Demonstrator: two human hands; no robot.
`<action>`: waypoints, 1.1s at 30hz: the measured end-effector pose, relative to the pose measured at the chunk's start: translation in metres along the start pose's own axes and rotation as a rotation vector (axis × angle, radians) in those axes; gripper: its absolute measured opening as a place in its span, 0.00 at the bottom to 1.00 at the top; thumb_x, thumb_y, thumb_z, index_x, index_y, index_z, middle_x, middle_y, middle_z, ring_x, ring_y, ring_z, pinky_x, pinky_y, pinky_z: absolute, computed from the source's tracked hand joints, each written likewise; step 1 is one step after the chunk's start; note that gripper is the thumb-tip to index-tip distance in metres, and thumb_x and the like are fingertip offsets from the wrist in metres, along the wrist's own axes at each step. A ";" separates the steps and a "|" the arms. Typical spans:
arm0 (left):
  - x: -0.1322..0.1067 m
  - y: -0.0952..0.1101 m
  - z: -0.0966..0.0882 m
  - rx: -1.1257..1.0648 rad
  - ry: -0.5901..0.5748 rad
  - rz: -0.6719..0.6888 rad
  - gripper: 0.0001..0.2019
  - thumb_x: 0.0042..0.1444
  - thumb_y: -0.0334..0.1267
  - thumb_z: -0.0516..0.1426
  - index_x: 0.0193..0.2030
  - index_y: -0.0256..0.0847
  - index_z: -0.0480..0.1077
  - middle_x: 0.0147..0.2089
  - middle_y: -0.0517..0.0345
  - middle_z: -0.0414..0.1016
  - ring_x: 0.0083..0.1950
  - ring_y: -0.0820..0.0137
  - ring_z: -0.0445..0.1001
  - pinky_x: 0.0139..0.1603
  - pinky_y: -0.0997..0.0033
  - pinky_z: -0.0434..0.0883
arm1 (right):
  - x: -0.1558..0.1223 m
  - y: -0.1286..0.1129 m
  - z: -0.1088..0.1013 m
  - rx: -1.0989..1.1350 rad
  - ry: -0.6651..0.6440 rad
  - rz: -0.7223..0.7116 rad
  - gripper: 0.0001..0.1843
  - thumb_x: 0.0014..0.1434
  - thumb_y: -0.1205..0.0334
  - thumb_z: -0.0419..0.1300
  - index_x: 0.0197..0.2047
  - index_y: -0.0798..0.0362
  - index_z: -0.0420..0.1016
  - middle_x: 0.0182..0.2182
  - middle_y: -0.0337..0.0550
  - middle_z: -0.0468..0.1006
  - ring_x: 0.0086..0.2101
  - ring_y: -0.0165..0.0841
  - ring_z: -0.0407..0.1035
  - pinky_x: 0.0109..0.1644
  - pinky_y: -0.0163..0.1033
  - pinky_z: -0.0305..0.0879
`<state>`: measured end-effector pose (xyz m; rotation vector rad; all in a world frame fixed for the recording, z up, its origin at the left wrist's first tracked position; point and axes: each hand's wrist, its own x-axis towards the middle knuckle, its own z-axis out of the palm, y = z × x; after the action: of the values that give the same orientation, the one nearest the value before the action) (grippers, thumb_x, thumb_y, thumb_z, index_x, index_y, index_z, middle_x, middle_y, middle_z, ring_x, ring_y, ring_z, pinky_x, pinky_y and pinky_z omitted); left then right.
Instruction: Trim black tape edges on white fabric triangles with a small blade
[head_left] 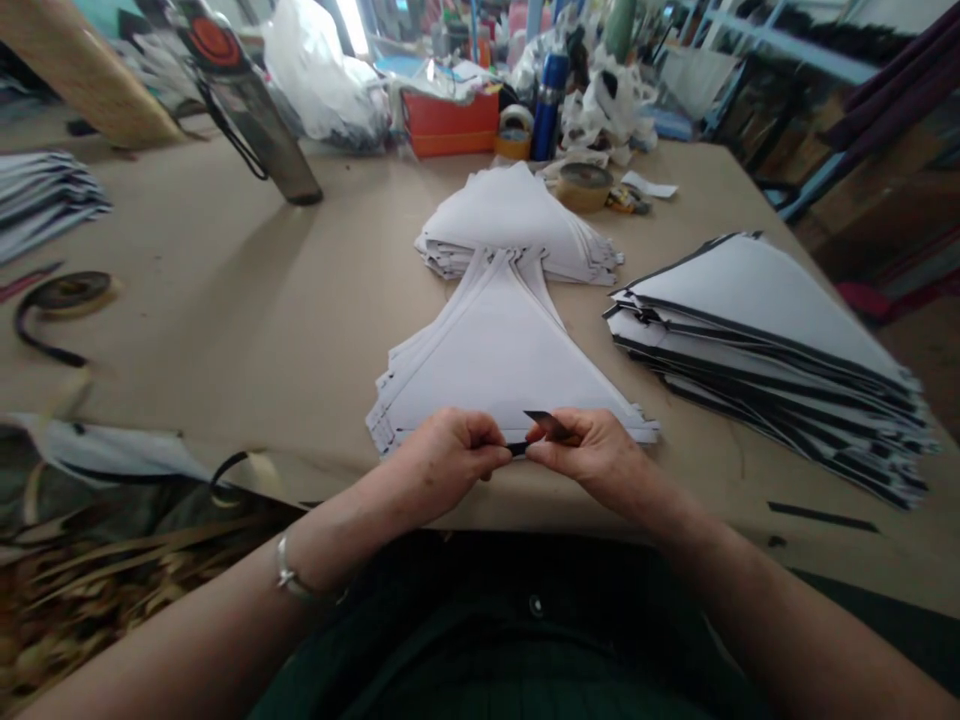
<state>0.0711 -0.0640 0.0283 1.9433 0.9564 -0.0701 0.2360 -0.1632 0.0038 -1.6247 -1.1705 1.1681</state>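
A stack of white triangular sheets point(499, 360) lies in front of me on the brown table point(225, 300). Both hands meet at the stack's near edge. My left hand point(446, 455) and my right hand point(592, 450) pinch a short dark strip point(546, 424) between their fingertips, just above the sheets. A silver bracelet sits on my left wrist.
A second white triangle stack point(517, 225) lies behind the first. A pile of dark-edged triangles point(765, 340) sits at right. Tape rolls point(585, 185), a dark bottle point(255, 110), a red box point(450, 125) and bags crowd the far edge. Dark tape point(64, 295) and scraps lie at left.
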 end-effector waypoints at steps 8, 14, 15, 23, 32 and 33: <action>0.006 -0.013 -0.006 0.038 -0.067 0.019 0.14 0.47 0.48 0.54 0.23 0.40 0.70 0.20 0.63 0.66 0.25 0.72 0.62 0.27 0.73 0.57 | -0.011 0.004 -0.022 -0.038 0.050 0.016 0.06 0.50 0.62 0.58 0.25 0.56 0.71 0.19 0.33 0.63 0.22 0.23 0.55 0.26 0.32 0.49; 0.015 -0.023 -0.027 0.116 -0.115 0.001 0.16 0.46 0.51 0.51 0.23 0.40 0.70 0.20 0.63 0.63 0.25 0.72 0.58 0.27 0.73 0.56 | -0.034 0.031 -0.096 0.071 0.292 0.194 0.09 0.44 0.58 0.62 0.25 0.56 0.70 0.18 0.31 0.62 0.19 0.21 0.48 0.24 0.33 0.44; 0.017 -0.023 -0.029 0.129 -0.120 -0.010 0.17 0.45 0.51 0.51 0.23 0.40 0.70 0.20 0.63 0.63 0.25 0.72 0.58 0.27 0.73 0.56 | -0.036 0.037 -0.104 0.059 0.309 0.229 0.10 0.43 0.58 0.62 0.25 0.56 0.71 0.18 0.31 0.61 0.18 0.21 0.47 0.24 0.33 0.43; 0.037 -0.044 -0.028 0.232 -0.148 -0.097 0.18 0.45 0.52 0.51 0.26 0.39 0.70 0.20 0.61 0.66 0.24 0.71 0.60 0.27 0.71 0.57 | -0.032 0.063 -0.112 -0.128 0.325 0.273 0.10 0.43 0.58 0.61 0.25 0.58 0.75 0.21 0.36 0.68 0.25 0.27 0.58 0.30 0.34 0.51; 0.028 -0.030 -0.032 0.233 -0.117 -0.088 0.13 0.49 0.45 0.53 0.26 0.38 0.72 0.19 0.64 0.64 0.24 0.73 0.58 0.26 0.74 0.55 | -0.028 0.064 -0.109 -0.228 0.288 0.289 0.12 0.46 0.58 0.59 0.27 0.59 0.76 0.19 0.35 0.67 0.23 0.26 0.57 0.27 0.33 0.49; 0.029 -0.029 -0.031 0.232 -0.118 -0.091 0.13 0.49 0.45 0.53 0.26 0.38 0.72 0.18 0.64 0.64 0.24 0.72 0.59 0.26 0.74 0.55 | -0.027 0.065 -0.109 -0.237 0.285 0.283 0.12 0.46 0.58 0.59 0.28 0.59 0.76 0.20 0.35 0.68 0.23 0.26 0.57 0.27 0.33 0.50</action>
<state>0.0623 -0.0152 0.0129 2.0801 0.9930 -0.3579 0.3519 -0.2153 -0.0236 -2.1131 -0.9430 0.9498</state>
